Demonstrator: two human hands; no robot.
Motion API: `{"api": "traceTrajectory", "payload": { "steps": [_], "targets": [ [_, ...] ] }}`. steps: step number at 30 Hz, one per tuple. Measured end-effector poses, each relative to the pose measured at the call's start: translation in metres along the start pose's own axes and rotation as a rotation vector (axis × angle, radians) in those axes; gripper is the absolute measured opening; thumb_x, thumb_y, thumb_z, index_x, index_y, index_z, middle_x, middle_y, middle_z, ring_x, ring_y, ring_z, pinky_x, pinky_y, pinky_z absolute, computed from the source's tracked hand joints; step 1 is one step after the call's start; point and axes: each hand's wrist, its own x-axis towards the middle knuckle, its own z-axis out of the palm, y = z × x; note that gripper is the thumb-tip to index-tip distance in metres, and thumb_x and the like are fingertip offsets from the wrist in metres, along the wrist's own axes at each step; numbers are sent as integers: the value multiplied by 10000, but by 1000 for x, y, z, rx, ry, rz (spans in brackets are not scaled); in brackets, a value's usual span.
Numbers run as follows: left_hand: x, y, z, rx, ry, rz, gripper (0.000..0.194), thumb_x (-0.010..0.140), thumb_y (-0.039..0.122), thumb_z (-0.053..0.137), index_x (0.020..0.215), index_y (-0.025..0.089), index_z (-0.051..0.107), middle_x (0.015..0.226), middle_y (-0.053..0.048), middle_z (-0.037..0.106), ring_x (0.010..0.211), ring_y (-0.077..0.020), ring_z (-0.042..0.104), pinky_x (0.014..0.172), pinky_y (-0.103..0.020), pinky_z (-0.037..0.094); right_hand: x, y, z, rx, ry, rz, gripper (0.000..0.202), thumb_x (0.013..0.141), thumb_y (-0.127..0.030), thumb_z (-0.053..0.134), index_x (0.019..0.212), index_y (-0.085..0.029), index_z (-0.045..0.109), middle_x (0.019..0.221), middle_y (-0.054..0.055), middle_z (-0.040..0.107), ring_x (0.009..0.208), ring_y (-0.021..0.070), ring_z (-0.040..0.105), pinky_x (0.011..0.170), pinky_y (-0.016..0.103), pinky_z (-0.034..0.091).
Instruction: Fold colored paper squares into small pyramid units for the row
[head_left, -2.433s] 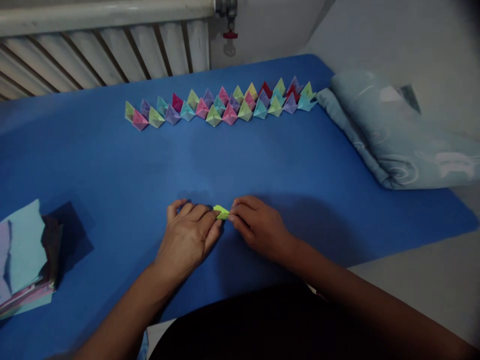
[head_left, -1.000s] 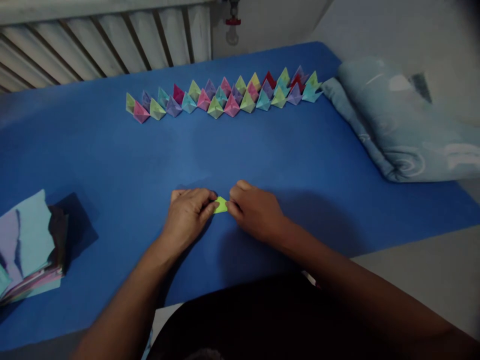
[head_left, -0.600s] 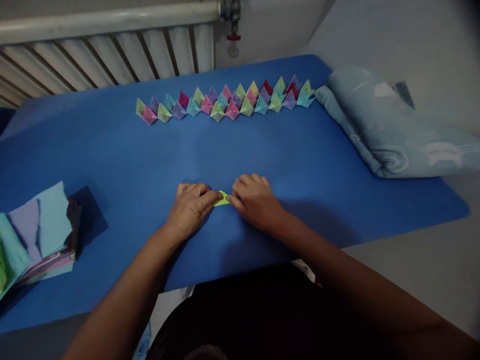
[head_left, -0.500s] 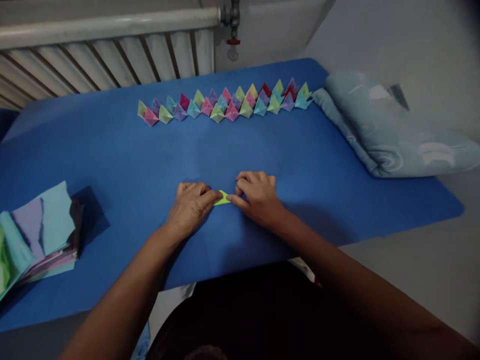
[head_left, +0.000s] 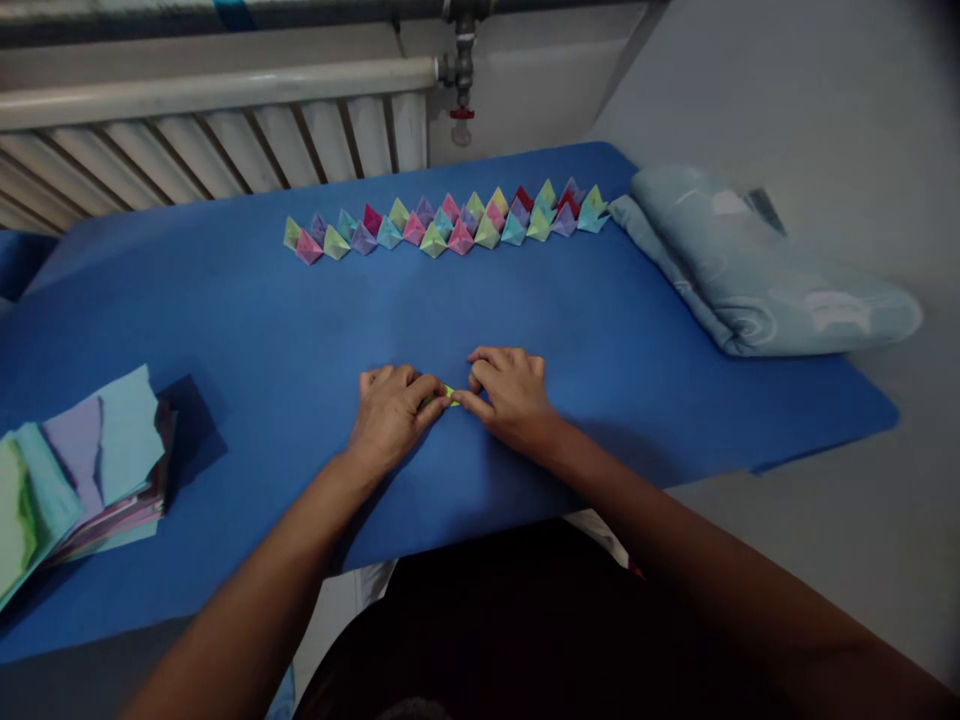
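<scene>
A small folded piece of yellow-green paper (head_left: 452, 396) lies on the blue table between my two hands, mostly covered by fingers. My left hand (head_left: 394, 410) pinches its left end with thumb and forefinger, the other fingers curled on the table. From the other side, my right hand (head_left: 514, 395) has its thumb tip on the paper's right end, its fingers bent inward. Beyond the hands stand rows of folded paper boats (head_left: 461, 237) in pink, green, blue, purple, red and yellow.
A stack of coloured paper sheets (head_left: 124, 440) lies at the left on the blue table (head_left: 247, 330). At the right is a folded grey-green blanket (head_left: 720, 260). Behind the table runs a white radiator (head_left: 330, 135) with a red-handled valve (head_left: 463, 114).
My left thumb and forefinger have closed further over the yellow-green paper, so less of it shows. My right hand has barely moved. The view has tilted up slightly.
</scene>
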Motion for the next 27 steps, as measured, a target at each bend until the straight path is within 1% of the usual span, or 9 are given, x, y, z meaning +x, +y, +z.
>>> {"api": "traceTrajectory", "payload": {
  "steps": [4, 10, 16, 20, 23, 25, 27],
  "targets": [
    [0, -2, 1, 0, -1, 4, 240, 922, 446, 519, 951, 281, 692, 806, -19, 600, 850, -203, 515, 798, -376, 316, 1, 1, 0, 32, -8, 20, 260, 922, -403, 509, 776, -201, 584, 1226, 64, 625, 1110, 252, 493, 884, 402, 289],
    [0, -6, 1, -12, -12, 29, 253, 919, 465, 512, 981, 300, 694, 822, -25, 599, 863, -212, 509, 805, -389, 317, 5, 6, 0, 61, -44, 41, 262, 844, -448, 609, 749, -205, 588, 1254, 53, 608, 1118, 268, 485, 873, 404, 303],
    [-4, -23, -2, -63, -33, 94, 235, 917, 413, 534, 1075, 351, 697, 869, -35, 616, 850, -211, 500, 817, -409, 325, 5, 13, -5, 81, -94, 29, 197, 841, -403, 617, 774, -218, 604, 1306, 44, 584, 1173, 272, 459, 904, 424, 298],
    [-6, -31, -3, -39, -42, 137, 253, 930, 378, 514, 1122, 376, 679, 887, -36, 617, 858, -207, 496, 818, -407, 328, 4, 15, -8, 83, -105, 42, 177, 831, -389, 630, 785, -220, 607, 1326, 40, 574, 1191, 274, 453, 920, 438, 293],
    [-7, -29, -5, -26, -41, 139, 250, 931, 344, 515, 1115, 372, 682, 872, -33, 615, 854, -204, 490, 816, -399, 329, 3, 15, -8, 94, -89, 38, 183, 832, -389, 630, 781, -215, 608, 1322, 44, 578, 1185, 271, 462, 920, 440, 296],
    [-6, -24, -9, -20, -42, 142, 248, 928, 317, 518, 1106, 360, 685, 865, -33, 621, 853, -207, 485, 805, -395, 327, 3, 15, -8, 107, -84, 33, 197, 831, -400, 630, 776, -212, 610, 1313, 48, 584, 1180, 270, 467, 918, 441, 302],
    [-3, -17, -14, 15, -42, 164, 222, 914, 326, 538, 1066, 333, 700, 900, -43, 637, 879, -219, 484, 806, -402, 323, 4, 16, -8, 121, -79, 32, 211, 821, -414, 640, 766, -212, 612, 1304, 49, 590, 1174, 269, 473, 915, 441, 307]
  ]
}}
